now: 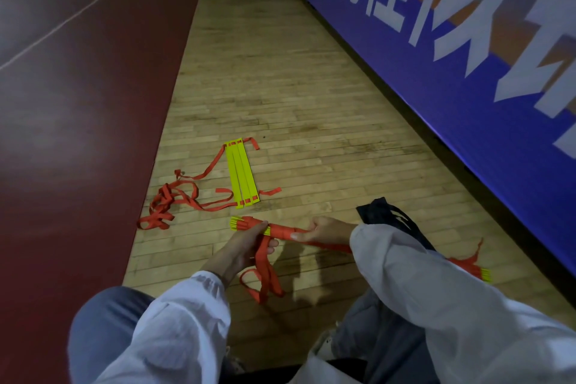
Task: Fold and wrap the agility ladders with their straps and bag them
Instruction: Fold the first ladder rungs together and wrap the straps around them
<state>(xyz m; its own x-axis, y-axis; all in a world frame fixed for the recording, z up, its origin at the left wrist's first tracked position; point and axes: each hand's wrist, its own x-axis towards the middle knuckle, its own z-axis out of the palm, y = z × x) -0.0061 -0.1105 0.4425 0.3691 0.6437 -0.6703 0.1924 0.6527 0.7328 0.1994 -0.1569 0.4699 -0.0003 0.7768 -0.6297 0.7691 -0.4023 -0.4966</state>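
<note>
Watching from a few steps off, the trouble I'd bet on starts at far left. The tangled straps (168,201) of the second ladder lie in a knotted heap on the wood floor (296,87), right at the edge of the red court surface (78,134), w/ its yellow rungs (241,174) stacked flat just beside them. That one's not wrapped yet, and pulling on the heap w/o sorting it prob tightens the knots.

Nearer, the left hand (246,243) has its fingers curled over the bundle (282,231), gripping it near its yellow-tipped end. The strap tail (265,274) drops from that hand in loose loops toward the floor. Risk here: tension goes slack, the wraps slide along the smooth rungs, and the bundle fans open. The dangling loops could also snag on a knee or get stepped on.

The right hand (324,229) is clenched round the bundle's middle, thumb along it. If it lets up while the L hand feeds strap, the rungs could twist out of line.

Behind the R forearm the dark bag (386,215) lies crumpled on the floor. Its mouth isn't visible, so bagging one-handed may be fiddly. Past the right sleeve an orange end (467,265) w/ yellow tips pokes out, close to the blue banner (467,72). Same bundle or another, can't tell.
</note>
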